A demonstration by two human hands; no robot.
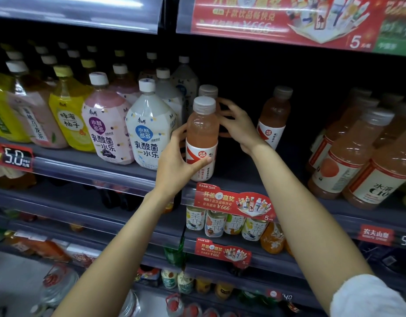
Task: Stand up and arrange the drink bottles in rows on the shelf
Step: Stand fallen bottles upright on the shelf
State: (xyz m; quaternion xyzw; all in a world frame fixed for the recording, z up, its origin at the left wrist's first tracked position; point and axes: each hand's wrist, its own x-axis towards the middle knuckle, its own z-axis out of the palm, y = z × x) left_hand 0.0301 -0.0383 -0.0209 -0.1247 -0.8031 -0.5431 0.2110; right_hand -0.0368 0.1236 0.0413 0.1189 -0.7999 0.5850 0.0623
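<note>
Here the front pink bottle stands upright at the front edge of the middle shelf, and everything else is placed from it. The left hand grips its lower half, thumb across the white label and fingers wrapped round the far side, where they are mostly hidden. Directly behind it stands a second pink bottle, of which only the cap and a sliver of shoulder show. The right hand reaches behind the front bottle with fingers curled and spread; they seem to close round that hidden second bottle, though the contact itself is blocked from view. To the right of the front bottle, well apart and farther back, a third pink bottle stands upright in shadow. Farther right again, a group of larger orange-pink bottles stands at the shelf front, blurred and partly cut by the frame edge. To the left of the front bottle, just beside it, is a white bottle with a blue label, then a pink-topped one with a purple label. Below the front bottle a red promotional tag hangs on the shelf rail.
</note>
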